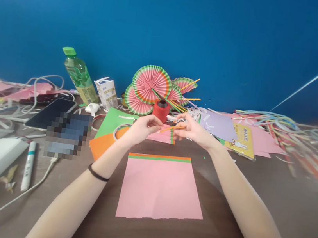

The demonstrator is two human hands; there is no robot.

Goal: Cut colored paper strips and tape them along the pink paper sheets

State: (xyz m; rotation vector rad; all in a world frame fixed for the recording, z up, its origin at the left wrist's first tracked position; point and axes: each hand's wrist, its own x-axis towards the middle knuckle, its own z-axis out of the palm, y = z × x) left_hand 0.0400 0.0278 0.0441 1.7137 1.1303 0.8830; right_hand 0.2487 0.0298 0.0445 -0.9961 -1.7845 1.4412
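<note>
A thin orange paper strip [172,128] spans the gap between my two hands. My right hand [191,130] pinches its right end, with the other fingers bent and slightly apart. The fingers of my left hand [145,128] close together at the strip's left end. Just behind them stands a red spool of thread [160,112]. Beneath the strip lies a pink sheet with orange and green edging [162,136], partly covered by my hands. Closer to me, between my forearms, a larger pink sheet [160,190] lies flat, its far edge banded orange and green and its near edge ragged.
Folded paper fans [151,84] lean against the blue wall. At left are a green-capped bottle [80,78], a carton [107,93], a phone [51,113], a marker [28,166] and a white cable [20,198]. Purple paper [219,124] and a yellow packet [243,140] lie right.
</note>
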